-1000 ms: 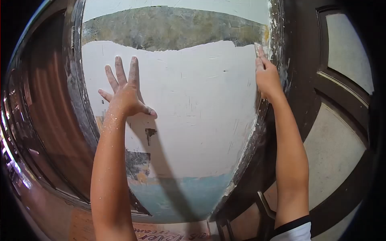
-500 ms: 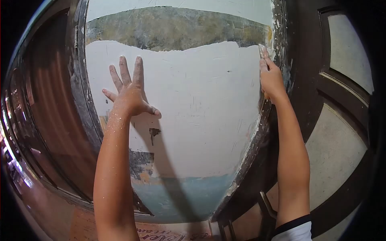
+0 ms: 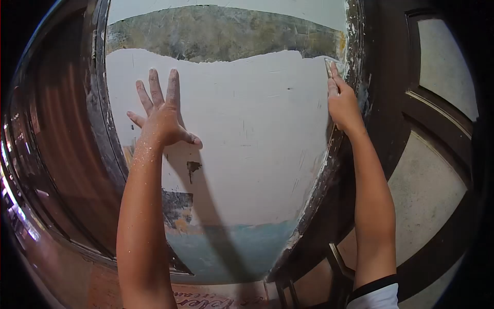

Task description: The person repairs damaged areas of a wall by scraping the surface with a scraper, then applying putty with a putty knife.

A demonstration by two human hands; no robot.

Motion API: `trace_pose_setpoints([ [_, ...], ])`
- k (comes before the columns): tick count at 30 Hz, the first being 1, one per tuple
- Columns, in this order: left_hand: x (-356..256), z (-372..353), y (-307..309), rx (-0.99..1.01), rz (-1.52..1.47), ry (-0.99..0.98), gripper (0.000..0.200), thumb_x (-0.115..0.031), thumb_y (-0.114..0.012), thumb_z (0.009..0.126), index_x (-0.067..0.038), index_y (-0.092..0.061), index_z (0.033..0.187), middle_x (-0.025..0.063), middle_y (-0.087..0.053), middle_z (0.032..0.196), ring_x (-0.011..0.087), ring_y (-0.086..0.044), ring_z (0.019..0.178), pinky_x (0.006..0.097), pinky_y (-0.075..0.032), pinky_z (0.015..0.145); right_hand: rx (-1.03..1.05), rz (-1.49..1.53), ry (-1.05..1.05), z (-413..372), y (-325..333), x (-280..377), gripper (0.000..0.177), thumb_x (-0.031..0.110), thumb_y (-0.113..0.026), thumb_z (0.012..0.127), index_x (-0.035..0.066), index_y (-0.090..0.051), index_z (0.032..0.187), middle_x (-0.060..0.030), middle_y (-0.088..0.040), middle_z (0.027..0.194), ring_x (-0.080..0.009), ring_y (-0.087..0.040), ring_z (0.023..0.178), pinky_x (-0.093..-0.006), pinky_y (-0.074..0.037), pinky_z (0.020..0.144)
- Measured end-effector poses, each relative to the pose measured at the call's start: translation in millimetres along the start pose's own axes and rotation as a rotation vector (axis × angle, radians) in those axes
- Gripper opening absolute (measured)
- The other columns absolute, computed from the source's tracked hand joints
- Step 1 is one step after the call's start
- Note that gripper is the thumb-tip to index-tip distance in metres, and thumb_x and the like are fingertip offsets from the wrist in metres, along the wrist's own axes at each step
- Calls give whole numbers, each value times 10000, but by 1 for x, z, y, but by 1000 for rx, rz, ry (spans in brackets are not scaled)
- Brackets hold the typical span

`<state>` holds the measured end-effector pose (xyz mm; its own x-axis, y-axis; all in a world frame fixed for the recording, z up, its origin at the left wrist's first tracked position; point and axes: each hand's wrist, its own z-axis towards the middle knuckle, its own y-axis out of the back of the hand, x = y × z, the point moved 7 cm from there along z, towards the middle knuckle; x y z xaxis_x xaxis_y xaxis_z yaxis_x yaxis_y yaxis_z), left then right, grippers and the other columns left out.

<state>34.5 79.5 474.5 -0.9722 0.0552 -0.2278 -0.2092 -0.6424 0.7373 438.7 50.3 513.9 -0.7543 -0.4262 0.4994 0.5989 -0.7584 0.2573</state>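
- Wall work, close up: a tall white-painted panel [image 3: 247,134] fills the middle, set in a dark, paint-flecked wooden frame [image 3: 100,129]. A dark wooden door with pale panes [image 3: 437,170] is to the right.
- Far up the panel is a grey-brown bare band [image 3: 221,31] with no white coat on it. The ragged white edge runs across just under it.
- Near the bottom is a blue-green paint patch [image 3: 231,247]. A small dark chipped spot [image 3: 193,166] sits left of centre.
- Left hand [image 3: 163,117]: flat on the white coat on the left part of the panel, fingers [image 3: 172,85] spread wide and open, holding nothing. The forearm is dusted with pale specks.
- Right hand [image 3: 342,105]: at the far right edge of the panel, just beside the frame. Its fingers [image 3: 333,82] are closed round a small thin metal scraper blade [image 3: 328,63], with the index finger laid along it. The handle is hidden in the palm, so I can't tell its shape.
- The blade tip sits at the ragged white edge in the upper right corner, touching the coat as far as I can tell.
- Judgement on doing it well:
  - hold the blade at a low angle so it slips under the coat and doesn't gouge;
  - press with the index finger near the tip;
  - use short strokes along the frame side;
  - brace the left palm flat, well apart from the blade's line;
  - keep the face out of falling flakes.
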Motion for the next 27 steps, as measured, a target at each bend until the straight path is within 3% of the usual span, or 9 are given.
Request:
trace_pose_setpoints([
  [3,0,1,2,-5,11,3,1764,-458,-1050,231,-367,-48,1680,134,142,1750,432,164,1588,851,-83,1123,-28,-60,53,3,3,6,496,250,-477,1084,177,-452,1574,-237,-619,1428,-362,-621,1292,-359,-449,1080],
  [6,0,2,-1,13,-10,-12,1777,-465,-1047,235,-354,-20,1681,141,175,1743,433,194,1580,853,-79,1119,15,-103,-83,0,5,5,492,276,-487,1067,212,-482,1555,-244,-660,1351,-407,-638,1242,-391,-465,1056],
  [7,1,2,-2,6,-9,-16,1782,-472,-1046,239,-356,-4,1680,138,204,1736,430,210,1577,852,-71,1120,-24,-102,6,-3,6,9,493,274,-481,1066,214,-483,1555,-251,-653,1357,-419,-625,1253,-405,-462,1064],
  [11,-1,1,1,48,11,5,1790,-477,-1042,239,-350,11,1680,136,215,1733,428,229,1571,845,-66,1127,-35,-158,23,-1,8,10,500,276,-476,1065,214,-470,1561,-262,-651,1349,-427,-620,1254,-419,-464,1068],
  [15,0,1,1,34,0,-8,1779,-472,-1047,250,-358,6,1679,131,197,1739,430,214,1575,848,-71,1126,-11,-234,10,-5,6,17,505,281,-473,1065,294,-450,1570,-274,-652,1321,-471,-607,1228,-478,-477,1052],
  [18,-1,1,1,41,8,7,1781,-473,-1049,240,-361,-6,1679,131,187,1741,435,201,1577,849,-79,1125,-1,-272,-15,-8,9,19,502,283,-475,1066,301,-452,1568,-278,-662,1291,-483,-610,1206,-487,-480,1044],
  [23,-2,2,1,20,11,8,1798,-449,-1048,209,-359,-18,1680,138,168,1744,430,183,1583,848,-76,1128,-19,-268,-7,-7,11,17,449,271,-482,1063,227,-541,1506,-281,-666,1275,-494,-606,1200,-500,-480,1035],
  [27,-1,2,1,30,5,7,1796,-457,-1047,224,-355,-1,1680,145,203,1735,427,215,1576,846,-79,1124,-9,-236,-22,-6,8,13,477,296,-477,1068,269,-493,1543,-285,-657,1298,-497,-602,1213,-496,-476,1049],
])
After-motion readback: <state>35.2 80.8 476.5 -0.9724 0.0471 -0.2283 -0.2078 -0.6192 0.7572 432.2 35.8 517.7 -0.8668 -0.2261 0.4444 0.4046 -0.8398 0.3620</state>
